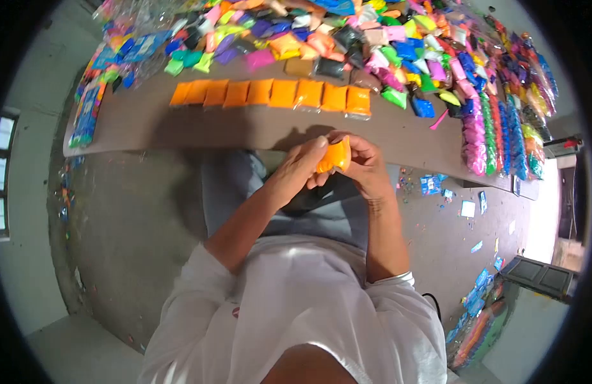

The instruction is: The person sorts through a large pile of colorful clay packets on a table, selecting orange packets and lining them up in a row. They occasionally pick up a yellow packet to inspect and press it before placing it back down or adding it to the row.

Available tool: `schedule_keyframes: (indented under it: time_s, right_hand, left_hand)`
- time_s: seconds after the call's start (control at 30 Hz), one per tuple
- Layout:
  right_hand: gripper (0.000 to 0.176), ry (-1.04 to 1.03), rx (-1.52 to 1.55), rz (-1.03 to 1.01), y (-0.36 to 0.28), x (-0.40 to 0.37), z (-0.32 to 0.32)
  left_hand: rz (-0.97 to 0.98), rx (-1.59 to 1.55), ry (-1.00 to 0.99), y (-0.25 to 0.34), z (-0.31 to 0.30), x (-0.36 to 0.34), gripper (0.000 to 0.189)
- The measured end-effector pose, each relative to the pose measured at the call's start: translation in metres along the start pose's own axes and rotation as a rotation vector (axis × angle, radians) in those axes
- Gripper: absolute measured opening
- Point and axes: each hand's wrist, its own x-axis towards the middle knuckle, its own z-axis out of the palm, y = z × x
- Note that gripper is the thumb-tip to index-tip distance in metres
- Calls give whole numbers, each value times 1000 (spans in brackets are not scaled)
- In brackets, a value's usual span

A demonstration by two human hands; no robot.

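Over my lap, just off the table's front edge, an orange packet [334,157] is held between both hands. My left hand [304,163] grips its left side, the thumb lying on top. My right hand [365,163] pinches its right side, fingers curled round it. The packet looks bent or squeezed, and its underside is hidden by the fingers. Beyond my hands, a row of several orange packets [259,92] lies side by side on the brown table [398,131].
Behind the row spreads a large heap of colourful packets [385,38]. Long strips of pink packets [475,137] and other colours hang at the table's right end. A blue printed bag [86,118] lies at the left end. Wrappers [430,185] litter the floor.
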Motion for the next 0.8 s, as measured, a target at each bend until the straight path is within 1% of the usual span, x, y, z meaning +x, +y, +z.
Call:
schedule_keyframes:
  time_s: [0.03,0.1,0.17,0.2,0.23,0.27,0.3,0.37,0.4,0.47,0.5,0.57,0.6,0.67,0.7,0.77,0.8]
  right_hand:
    - [48,6,27,-10,4,-3,11]
    - [47,11,57,-18,13,-11,24]
    - [46,145,60,0,24,-20,29]
    - [46,145,59,2,22,-24,34]
    - [46,134,122,11,17,-28,40]
    - [46,121,184,22,14,-31,45]
    - [46,117,184,25,15,-34,48]
    - [38,198,-92,14,19,-41,53]
    - [38,197,-90,18,22,-41,55]
    - [27,388,-346,139,29,-38,57]
    - [27,387,-344,143,32,-39,58]
    - [21,407,-324,42,35,-38,59]
    - [21,409,-323,40,36,-38,60]
    - [22,406,-272,-72,38,-37,60]
    - [22,408,-272,-74,38,-36,59]
    - [20,404,-100,26,36,-37,59]
    - [20,406,-99,28,35,-38,58]
  left_hand:
    - [56,-5,20,6,4,-5,50]
    - [69,-11,44,3,1,-17,48]
    - [88,-16,54,-3,0,-26,45]
    - [86,-23,106,-8,1,-30,42]
    - [86,-29,160,-13,1,-34,39]
    - [87,-31,163,-17,0,-37,39]
    - [114,10,207,-21,-1,-40,37]
    - [133,48,257,-32,-3,-46,34]
    - [135,51,275,-36,-2,-47,33]
    - [134,55,294,-40,-3,-50,32]
    - [156,102,293,-39,-3,-51,32]
    - [179,152,289,-38,-3,-52,32]
    - [192,176,287,-39,-2,-52,32]
    - [205,199,282,-40,-2,-52,32]
    - [194,188,264,-40,-3,-52,31]
    - [180,176,245,-40,-4,-54,31]
    - [162,194,252,-40,-4,-54,31]
